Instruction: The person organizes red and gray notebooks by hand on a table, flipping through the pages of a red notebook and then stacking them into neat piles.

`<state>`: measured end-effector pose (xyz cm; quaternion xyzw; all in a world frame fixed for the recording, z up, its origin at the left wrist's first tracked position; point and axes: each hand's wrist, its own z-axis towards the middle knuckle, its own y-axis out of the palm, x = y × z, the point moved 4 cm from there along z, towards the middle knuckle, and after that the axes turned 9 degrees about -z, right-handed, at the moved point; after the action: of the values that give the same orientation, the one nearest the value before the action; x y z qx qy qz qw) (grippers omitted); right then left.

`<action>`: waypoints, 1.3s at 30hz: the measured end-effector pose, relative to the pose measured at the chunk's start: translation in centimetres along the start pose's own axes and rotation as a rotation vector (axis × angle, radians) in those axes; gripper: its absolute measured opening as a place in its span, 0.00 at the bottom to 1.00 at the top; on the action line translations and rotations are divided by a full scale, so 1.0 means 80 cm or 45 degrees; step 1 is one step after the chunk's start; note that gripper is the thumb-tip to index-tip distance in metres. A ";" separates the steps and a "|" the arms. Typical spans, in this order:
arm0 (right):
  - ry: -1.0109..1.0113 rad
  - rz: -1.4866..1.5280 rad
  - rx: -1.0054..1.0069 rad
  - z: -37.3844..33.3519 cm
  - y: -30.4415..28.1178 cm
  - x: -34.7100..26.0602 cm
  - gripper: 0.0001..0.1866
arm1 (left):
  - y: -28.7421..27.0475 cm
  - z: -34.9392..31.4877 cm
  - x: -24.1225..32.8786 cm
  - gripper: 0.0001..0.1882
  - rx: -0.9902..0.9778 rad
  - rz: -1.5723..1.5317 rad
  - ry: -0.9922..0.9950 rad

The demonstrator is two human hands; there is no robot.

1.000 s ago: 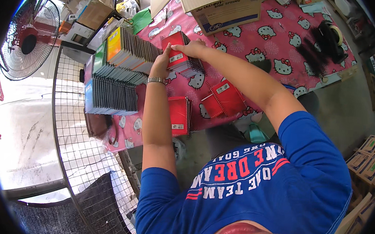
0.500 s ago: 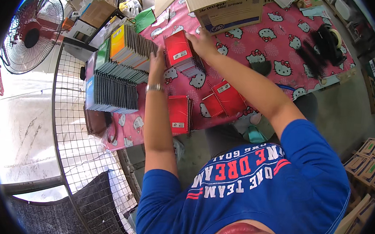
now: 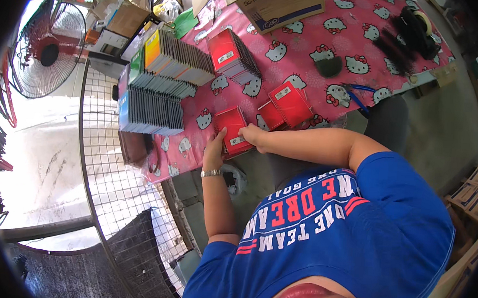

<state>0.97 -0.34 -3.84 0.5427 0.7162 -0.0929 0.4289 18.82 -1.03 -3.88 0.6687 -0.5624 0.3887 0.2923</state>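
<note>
Both my hands are closed on a small stack of red spiral notebooks (image 3: 230, 123) at the table's near edge. My left hand (image 3: 214, 149) grips its left side, thumb on the top cover. My right hand (image 3: 255, 136) holds its right side near the lower corner; some fingers are hidden underneath. To the right lie more red spiral notebooks (image 3: 290, 101), loosely overlapping. Farther back stands a taller stack of red notebooks (image 3: 224, 48), touched by neither hand.
At the left stand rows of notebooks with yellow (image 3: 153, 46), green and blue (image 3: 124, 111) covers. A cardboard box (image 3: 282, 9) sits at the back of the pink patterned tablecloth (image 3: 307, 48). A tape dispenser (image 3: 419, 34) lies far right, blue-handled pliers (image 3: 359, 94) near the right edge.
Both hands have left the taller red stack at the back and come down toward me, taking hold of the small red stack at the near edge. The view has shifted slightly.
</note>
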 end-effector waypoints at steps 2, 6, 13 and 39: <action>-0.046 0.067 -0.266 -0.027 0.000 -0.018 0.40 | 0.016 -0.018 0.025 0.23 -0.150 -0.164 0.041; -0.571 -0.073 0.131 -0.049 -0.046 -0.037 0.44 | 0.085 -0.079 0.105 0.27 -0.244 -0.269 0.346; -1.157 -0.622 0.129 -0.168 -0.191 -0.117 0.55 | 0.235 -0.096 0.095 0.35 -0.528 -0.417 0.864; -1.276 -1.030 0.271 -0.141 -0.255 -0.046 0.60 | 0.276 -0.027 -0.028 0.45 -0.445 0.107 0.896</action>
<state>-22.16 -4.18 -1.05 0.1607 0.5640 -0.5592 0.5860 -3.33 -2.43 -5.65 0.4113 -0.5124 0.5040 0.5606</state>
